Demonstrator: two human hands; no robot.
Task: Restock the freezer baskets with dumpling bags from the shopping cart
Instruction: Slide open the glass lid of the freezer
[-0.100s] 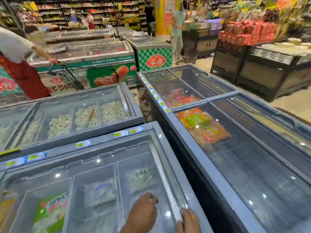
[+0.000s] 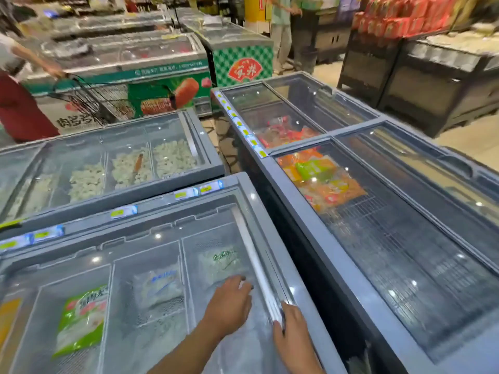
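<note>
The right hand (image 2: 293,338) rests on the pale handle strip (image 2: 259,268) at the edge of the freezer lid (image 2: 151,292), thumb on the strip and fingers loosely bent over it, while the left hand (image 2: 229,303) lies flat on the glass just left of it, fingers spread. Under the glass, a white dumpling bag (image 2: 221,261) sits just beyond the left fingertips, another white bag (image 2: 159,287) lies in the next basket to the left, and a green bag (image 2: 82,319) lies further left. The shopping cart (image 2: 100,99) stands well beyond both hands, held by another person (image 2: 21,109).

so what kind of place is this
Most likely a supermarket's frozen-food aisle: grey glass-lidded chest freezers holding bagged food, a black wire shopping cart, and red packaged goods stacked on shelves.
</note>
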